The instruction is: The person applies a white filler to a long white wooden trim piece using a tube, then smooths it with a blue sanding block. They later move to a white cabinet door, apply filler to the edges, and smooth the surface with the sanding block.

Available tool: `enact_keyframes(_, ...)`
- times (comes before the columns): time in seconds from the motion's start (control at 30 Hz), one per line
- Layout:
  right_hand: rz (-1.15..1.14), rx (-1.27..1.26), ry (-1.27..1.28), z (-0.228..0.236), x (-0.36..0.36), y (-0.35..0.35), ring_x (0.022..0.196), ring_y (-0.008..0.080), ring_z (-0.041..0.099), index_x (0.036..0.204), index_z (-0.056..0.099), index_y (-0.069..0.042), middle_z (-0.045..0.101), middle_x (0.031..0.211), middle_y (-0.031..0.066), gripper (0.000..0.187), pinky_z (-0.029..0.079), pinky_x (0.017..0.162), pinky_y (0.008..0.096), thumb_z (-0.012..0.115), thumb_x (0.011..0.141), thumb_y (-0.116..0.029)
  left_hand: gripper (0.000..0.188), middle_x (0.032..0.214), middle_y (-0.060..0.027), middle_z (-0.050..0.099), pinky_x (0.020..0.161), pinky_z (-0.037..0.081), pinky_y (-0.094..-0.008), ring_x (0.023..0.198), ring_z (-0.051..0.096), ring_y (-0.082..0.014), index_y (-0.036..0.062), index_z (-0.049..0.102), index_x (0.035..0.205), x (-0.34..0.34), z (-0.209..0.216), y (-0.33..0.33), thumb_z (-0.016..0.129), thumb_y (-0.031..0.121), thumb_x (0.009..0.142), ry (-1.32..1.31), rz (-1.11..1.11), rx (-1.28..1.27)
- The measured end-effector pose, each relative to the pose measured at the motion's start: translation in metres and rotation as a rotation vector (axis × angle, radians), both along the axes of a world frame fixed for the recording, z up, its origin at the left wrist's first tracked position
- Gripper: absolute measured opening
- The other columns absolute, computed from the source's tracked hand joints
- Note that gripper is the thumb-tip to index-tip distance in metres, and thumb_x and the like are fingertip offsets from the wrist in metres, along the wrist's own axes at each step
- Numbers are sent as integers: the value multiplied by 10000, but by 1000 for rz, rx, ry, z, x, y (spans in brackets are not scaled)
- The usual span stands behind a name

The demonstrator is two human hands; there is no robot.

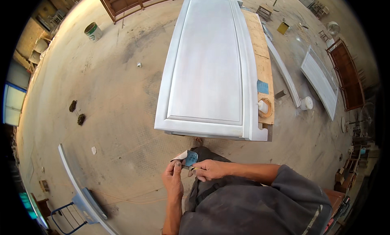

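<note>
Left hand and right hand both pinched on a small folded sheet of sandpaper, blue on one face, pale on the other, held near the end of a long white panelled door with smooth matt primer
</note>
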State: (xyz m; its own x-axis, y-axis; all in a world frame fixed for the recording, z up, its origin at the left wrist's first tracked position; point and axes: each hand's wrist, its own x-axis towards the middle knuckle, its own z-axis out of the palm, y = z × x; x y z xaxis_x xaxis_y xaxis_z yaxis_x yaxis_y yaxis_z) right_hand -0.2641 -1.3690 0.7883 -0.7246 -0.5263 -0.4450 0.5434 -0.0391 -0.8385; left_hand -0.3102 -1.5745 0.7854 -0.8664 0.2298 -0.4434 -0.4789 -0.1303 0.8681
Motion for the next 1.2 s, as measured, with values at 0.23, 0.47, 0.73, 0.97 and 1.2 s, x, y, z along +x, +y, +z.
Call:
enact_keyframes(0.23,-115,-89,7,8,-77,-6,612,76,465,1293,661,-51,576,731,-20,344,417,598,249,464,1101,-258,402,1229,-169,699,963,524,-348,1103,668,-220,-110,637,1274,-94,16,4,633,225,1053,-142,-46,185)
enact_keyframes(0.47,-366,457,379,12,-114,1,864,181,660,1246,659,-36,692,944,94,316,518,792,355,520,1086,-271,382,1320,-198,662,1047,500,-376,1175,646,-239,-104,665,1241,-184,34,38,578,233,1085,136,-134,141)
enact_keyframes(0.73,-1339,-548,-415,17,-118,-19,1142,254,662,1431,493,9,638,1293,159,505,550,974,403,460,1107,-377,252,1354,-231,630,1121,458,-469,1279,599,-416,-75,707,1134,-245,62,90,694,121,975,1071,-708,70)
enact_keyframes(0.97,-1660,-895,-15,-11,-128,-93,1081,223,674,1374,546,-31,646,1213,86,476,582,909,346,371,1122,-395,151,1441,-257,556,1124,485,-479,1386,518,-422,-73,671,956,-263,31,87,742,26,866,1395,-1395,662)
enact_keyframes(1.2,-2254,-410,-171,11,-118,-100,701,105,568,1430,494,-15,626,964,37,420,484,580,265,442,1077,-236,363,1508,-276,479,1120,487,-478,1398,496,-446,-89,613,1184,-292,37,114,746,53,877,1488,-1509,562)
